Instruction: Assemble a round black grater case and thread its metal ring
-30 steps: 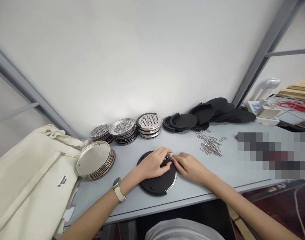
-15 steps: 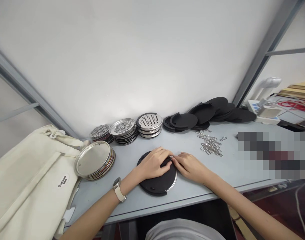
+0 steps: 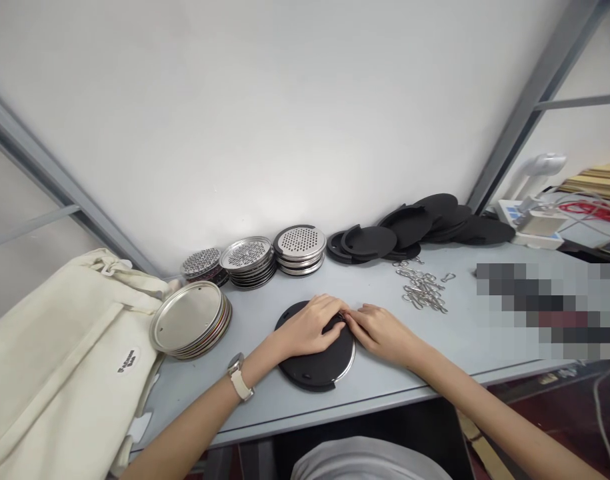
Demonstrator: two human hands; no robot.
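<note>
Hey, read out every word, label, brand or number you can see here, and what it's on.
"F... Bag": two-line label on the cream bag; the first word is too blurred past the F, and "Bag" is uncertain.
Watch: face too small to read.
Nothing else legible.

Dark lettering in two slanting lines is being shown on a white oval label (image 3: 129,360), which is being carried by the cream bag (image 3: 69,340) at the near left. The upper line is being opened by a capital F, the lower by a B; the remaining letters are being blurred.
</note>
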